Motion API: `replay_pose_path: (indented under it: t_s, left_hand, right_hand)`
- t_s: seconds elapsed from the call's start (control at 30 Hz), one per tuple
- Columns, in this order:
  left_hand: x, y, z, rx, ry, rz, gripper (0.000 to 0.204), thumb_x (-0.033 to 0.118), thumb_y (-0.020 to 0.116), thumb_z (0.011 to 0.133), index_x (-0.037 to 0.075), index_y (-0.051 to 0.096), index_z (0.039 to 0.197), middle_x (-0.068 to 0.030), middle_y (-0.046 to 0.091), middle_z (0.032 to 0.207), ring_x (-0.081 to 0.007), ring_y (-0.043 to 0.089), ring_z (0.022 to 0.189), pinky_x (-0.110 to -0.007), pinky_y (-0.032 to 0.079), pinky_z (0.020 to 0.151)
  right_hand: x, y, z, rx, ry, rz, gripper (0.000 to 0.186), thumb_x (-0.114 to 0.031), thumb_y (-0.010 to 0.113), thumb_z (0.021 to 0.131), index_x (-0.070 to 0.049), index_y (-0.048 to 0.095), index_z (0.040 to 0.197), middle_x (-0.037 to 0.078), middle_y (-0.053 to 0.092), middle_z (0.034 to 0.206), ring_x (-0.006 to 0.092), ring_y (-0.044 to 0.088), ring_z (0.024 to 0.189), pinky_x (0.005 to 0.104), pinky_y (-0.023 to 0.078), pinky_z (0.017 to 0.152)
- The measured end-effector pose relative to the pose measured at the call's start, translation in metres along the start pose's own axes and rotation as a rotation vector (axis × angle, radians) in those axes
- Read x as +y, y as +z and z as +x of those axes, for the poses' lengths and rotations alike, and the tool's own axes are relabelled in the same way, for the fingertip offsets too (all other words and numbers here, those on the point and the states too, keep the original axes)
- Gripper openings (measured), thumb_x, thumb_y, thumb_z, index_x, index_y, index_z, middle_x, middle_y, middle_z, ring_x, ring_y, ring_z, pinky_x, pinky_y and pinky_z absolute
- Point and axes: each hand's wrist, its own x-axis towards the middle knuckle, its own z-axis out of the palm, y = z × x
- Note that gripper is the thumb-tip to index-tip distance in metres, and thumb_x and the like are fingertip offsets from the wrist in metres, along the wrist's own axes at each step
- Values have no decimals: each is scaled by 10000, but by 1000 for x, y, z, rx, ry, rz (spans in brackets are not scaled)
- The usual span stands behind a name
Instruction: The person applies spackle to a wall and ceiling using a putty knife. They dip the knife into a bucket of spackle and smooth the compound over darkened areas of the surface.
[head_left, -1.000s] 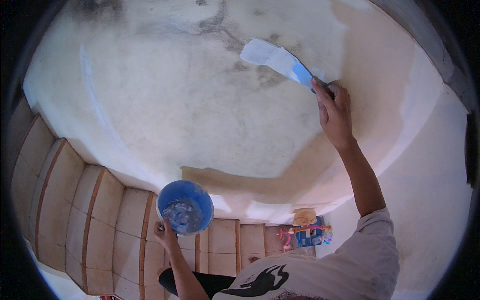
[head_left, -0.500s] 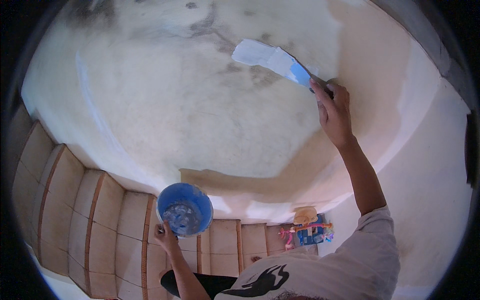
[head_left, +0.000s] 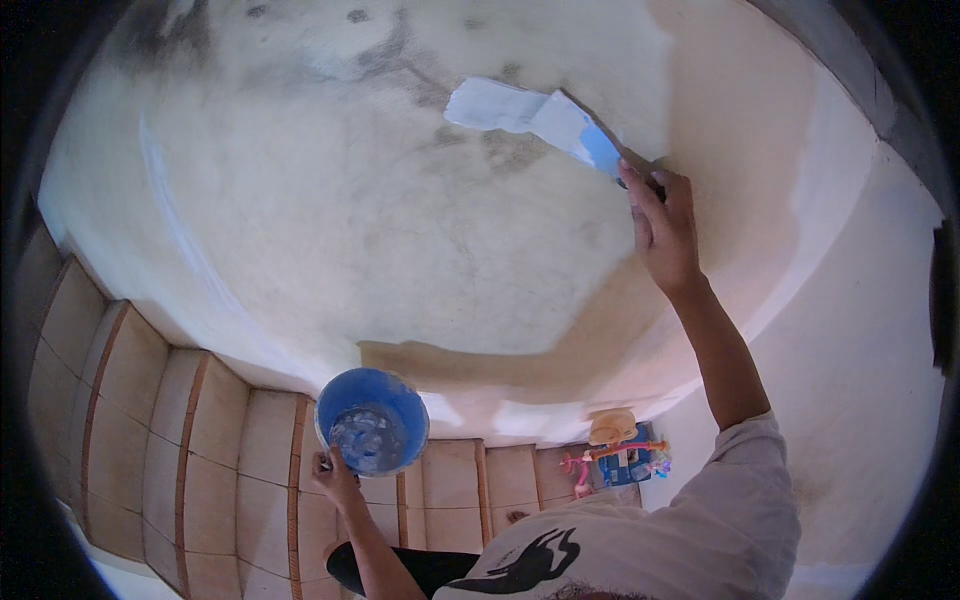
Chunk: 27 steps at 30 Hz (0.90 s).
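Note:
My right hand (head_left: 664, 225) is closed around the handle of a putty knife (head_left: 600, 148), its wide blade laid against the wall (head_left: 400, 240). White paste coats much of the blade, with bluish metal showing near the handle. From the blade's edge a fresh white streak of filler (head_left: 492, 105) runs left over dark smudges on the wall. Low on the left, my left hand (head_left: 338, 480) grips the rim of a blue bucket (head_left: 400, 395). Greyish-white paste (head_left: 367, 438) lies in its bottom and smears its inner sides.
Tiled stairs (head_left: 215, 430) with brownish edges run along the wall's foot. Below my right arm stand a tan basin (head_left: 612, 427), a blue crate-like box (head_left: 628, 465) and a pink toy-like thing (head_left: 580, 470). An older pale streak (head_left: 185, 230) marks the wall at left.
The white streak reaches slightly longer from the blade, which has slid a little toward the right along the wall. The bucket stays in my left hand; the view has shifted slightly.

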Motion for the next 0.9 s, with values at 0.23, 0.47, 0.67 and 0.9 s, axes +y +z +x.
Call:
replay_pose_path:
  t_s: [0.23, 0.47, 0.67, 0.9]
  left_hand:
    - [0, -5, -2, -30, 82, -33, 354, 253, 642, 951, 117, 422, 709, 28, 413, 534, -62, 370, 398, -268, 262, 340]
    - [13, -4, -7, -44, -8, -30, 345, 261, 648, 949, 113, 440, 717, 30, 415, 542, -58, 364, 404, -265, 261, 346]
    - [11, 1, 4, -31, 70, -27, 340, 260, 659, 944, 108, 445, 727, 38, 417, 561, -55, 370, 410, -262, 262, 343]
    - [-15, -12, 19, -17, 122, -30, 273, 246, 681, 931, 47, 545, 802, -13, 544, 672, -70, 479, 535, -254, 347, 432]
  right_hand:
    - [8, -13, -30, -14, 59, 4, 541, -20, 591, 901, -181, 550, 1416, 157, 531, 1084, 337, 513, 991, 442, 457, 871]
    - [-9, -11, -16, -7, 31, 48, 554, -11, 592, 890, -177, 548, 1417, 152, 525, 1057, 327, 501, 968, 434, 454, 868]
    - [-7, -3, -18, -8, 45, -15, 544, 0, 580, 896, -168, 549, 1413, 160, 535, 1097, 343, 505, 1004, 444, 447, 901]
    - [-31, 2, -79, -89, 162, 152, 514, 20, 528, 914, -90, 525, 1416, 207, 557, 1105, 349, 529, 1007, 444, 444, 905]
